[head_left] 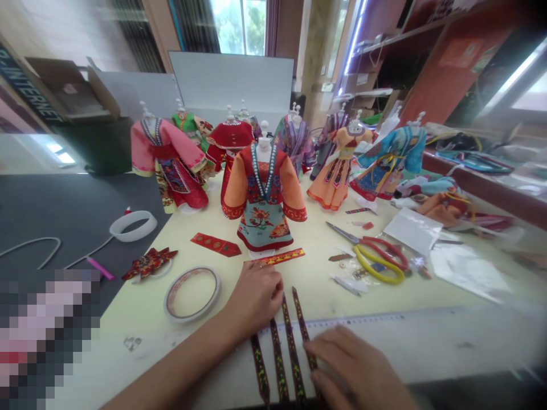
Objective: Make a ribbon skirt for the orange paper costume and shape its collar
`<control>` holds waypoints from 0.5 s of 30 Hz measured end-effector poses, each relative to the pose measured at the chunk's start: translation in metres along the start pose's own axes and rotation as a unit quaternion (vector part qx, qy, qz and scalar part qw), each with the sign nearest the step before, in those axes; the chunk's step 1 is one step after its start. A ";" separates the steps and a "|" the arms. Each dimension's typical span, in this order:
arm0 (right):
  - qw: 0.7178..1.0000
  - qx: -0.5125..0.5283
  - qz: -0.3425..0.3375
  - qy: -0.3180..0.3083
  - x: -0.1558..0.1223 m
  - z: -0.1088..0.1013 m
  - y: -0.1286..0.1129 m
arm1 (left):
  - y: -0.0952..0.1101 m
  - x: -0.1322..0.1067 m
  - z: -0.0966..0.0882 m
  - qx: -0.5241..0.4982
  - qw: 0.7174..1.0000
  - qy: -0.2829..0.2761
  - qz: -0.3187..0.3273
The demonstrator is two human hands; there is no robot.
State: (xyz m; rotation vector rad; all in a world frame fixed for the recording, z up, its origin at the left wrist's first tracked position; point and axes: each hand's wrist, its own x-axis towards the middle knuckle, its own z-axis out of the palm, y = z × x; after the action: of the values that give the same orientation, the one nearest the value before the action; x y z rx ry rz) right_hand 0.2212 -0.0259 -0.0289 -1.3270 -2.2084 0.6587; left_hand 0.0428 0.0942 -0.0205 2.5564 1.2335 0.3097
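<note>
Right hand (352, 367), embroidered ribbon strips (279, 359), left hand (255, 297)

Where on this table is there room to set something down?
There's bare tabletop below the tape roll, beside the person's left forearm, and a strip between the ruler and the red-handled scissors. The back is crowded with doll dresses on stands, and the right side with the scissors and packets.
</note>
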 end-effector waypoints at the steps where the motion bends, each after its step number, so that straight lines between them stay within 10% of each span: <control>1: 0.998 -0.041 -0.019 0.033 0.010 0.001 -0.001 | 0.000 0.000 0.000 0.000 1.000 -0.001 0.000; 15: 0.980 -0.186 -0.063 0.044 0.051 0.019 0.006 | -0.008 0.001 -0.004 -0.042 0.999 0.009 -0.029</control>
State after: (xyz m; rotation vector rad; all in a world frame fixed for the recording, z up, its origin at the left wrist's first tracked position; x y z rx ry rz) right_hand 0.1924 0.0191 -0.0397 -1.3434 -2.3958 0.1397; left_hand 0.0365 0.1006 -0.0193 2.4462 1.2709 0.3640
